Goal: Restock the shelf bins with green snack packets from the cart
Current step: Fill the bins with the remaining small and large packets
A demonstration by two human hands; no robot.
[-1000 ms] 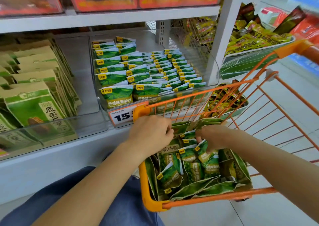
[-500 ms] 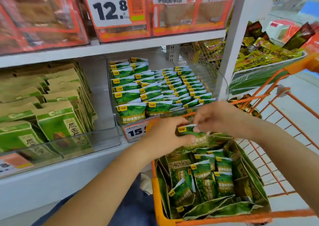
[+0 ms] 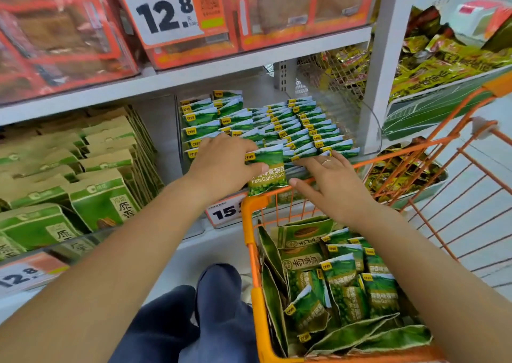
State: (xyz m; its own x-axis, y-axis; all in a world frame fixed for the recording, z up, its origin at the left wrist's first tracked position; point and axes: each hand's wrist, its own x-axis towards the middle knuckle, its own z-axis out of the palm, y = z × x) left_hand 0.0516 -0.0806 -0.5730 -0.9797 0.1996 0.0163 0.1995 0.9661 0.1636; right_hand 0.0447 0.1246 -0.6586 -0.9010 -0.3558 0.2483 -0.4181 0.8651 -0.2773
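Green packet (image 3: 266, 170), labelled "Peas Garlic Flavor", stands upright at the front edge of the clear shelf bin (image 3: 371, 129), in front of rows of matching packets (image 3: 277, 125). The left hand (image 3: 224, 164) grips its left side, thumb across the face. The right hand (image 3: 329, 181) lies flat with straight fingers on the front row, just beside it. Below, the orange cart (image 3: 253, 224) holds more green packets (image 3: 346, 287).
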